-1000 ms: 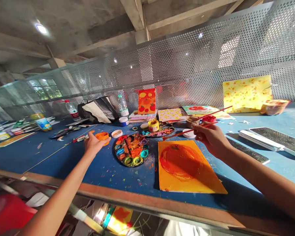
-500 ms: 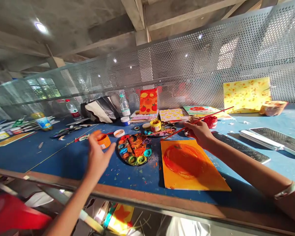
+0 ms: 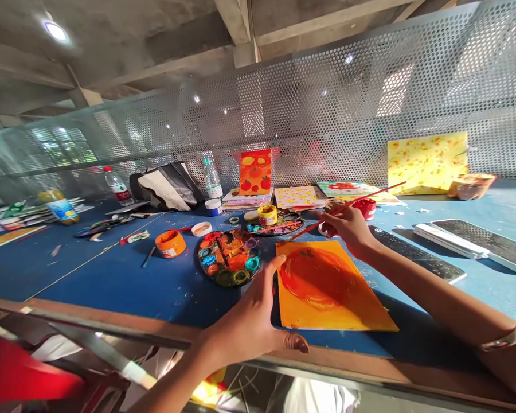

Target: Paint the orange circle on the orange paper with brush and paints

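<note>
My right hand (image 3: 348,226) grips a long red paintbrush (image 3: 380,191) above the far edge of the painting, its tip pointing down and left. The painting (image 3: 370,312) is an orange sheet with a round red-orange fruit shape on it. At its left edge my left hand (image 3: 255,315) is spread, thumb and fingers apart, holding nothing; I cannot tell whether it touches the sheet. A paint-covered palette (image 3: 206,274) lies just beyond that hand, with a dark brush resting across it. To the palette's left stands an open orange paint jar (image 3: 171,245).
Yellow (image 3: 267,215) and red (image 3: 364,209) paint jars stand behind. A black panel (image 3: 417,255) and a white case (image 3: 449,241) lie at right. Water bottles (image 3: 212,180), a bag (image 3: 167,186) and finished paintings (image 3: 256,172) line the perforated metal screen (image 3: 327,126).
My left hand has moved right, from beside the orange paint jar to the painting's left edge. The right hand keeps hold of the paintbrush in nearly the same place. The view has shifted slightly.
</note>
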Demonstrator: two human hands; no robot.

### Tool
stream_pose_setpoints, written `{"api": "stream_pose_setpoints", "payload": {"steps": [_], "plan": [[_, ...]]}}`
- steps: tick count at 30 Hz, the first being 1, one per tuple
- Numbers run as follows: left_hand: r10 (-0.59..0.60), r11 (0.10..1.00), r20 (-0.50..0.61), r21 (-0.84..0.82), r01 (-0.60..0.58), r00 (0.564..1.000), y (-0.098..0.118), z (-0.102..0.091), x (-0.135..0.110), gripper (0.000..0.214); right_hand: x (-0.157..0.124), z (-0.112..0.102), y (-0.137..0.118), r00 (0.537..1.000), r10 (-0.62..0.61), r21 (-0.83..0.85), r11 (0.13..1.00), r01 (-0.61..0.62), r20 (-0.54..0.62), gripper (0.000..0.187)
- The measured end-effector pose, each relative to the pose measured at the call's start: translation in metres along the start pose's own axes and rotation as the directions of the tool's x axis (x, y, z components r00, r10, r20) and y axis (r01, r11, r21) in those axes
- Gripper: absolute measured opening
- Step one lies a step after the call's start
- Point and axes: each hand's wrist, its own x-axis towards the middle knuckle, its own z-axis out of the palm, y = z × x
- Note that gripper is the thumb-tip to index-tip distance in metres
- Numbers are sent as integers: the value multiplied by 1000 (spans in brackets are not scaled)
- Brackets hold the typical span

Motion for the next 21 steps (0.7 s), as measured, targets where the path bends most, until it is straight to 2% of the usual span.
{"api": "stream_pose_setpoints", "payload": {"steps": [4, 6, 8, 10, 13, 15, 17, 19, 21], "plan": [[77, 997, -170, 11, -76, 983, 4, 12, -19, 88, 4, -7, 0, 997, -65, -44, 997, 63, -44, 31], [100, 995, -232, 49, -91, 968, 7, 20, -28, 74, 4, -7, -2, 991, -87, -6, 996, 86, -100, 29], [115, 989, -288, 118, -84, 951, 8, 29, -36, 64, 2, -4, -5, 990, -43, 81, 995, 54, -134, 26], [128, 978, -341, 198, -62, 931, 9, 38, -42, 58, 0, 2, -6, 992, 36, 136, 990, -19, -120, 25], [252, 946, -421, 297, -130, 871, 7, 49, -43, 53, -3, 11, -5, 993, 96, 130, 988, -86, -73, 26], [358, 915, -448, 343, -212, 819, 5, 54, -40, 53, -4, 15, -4, 994, 96, 109, 990, -90, -58, 27], [415, 896, -461, 358, -263, 784, 5, 56, -37, 53, -4, 15, -3, 994, 91, 85, 993, -87, -54, 27], [402, 905, -462, 331, -267, 791, 9, 56, -36, 54, -2, 11, -3, 995, 77, 56, 996, -74, -58, 28], [348, 930, -449, 275, -244, 823, 13, 56, -37, 56, 0, 6, -5, 995, 44, 23, 999, -42, -90, 29]]}}
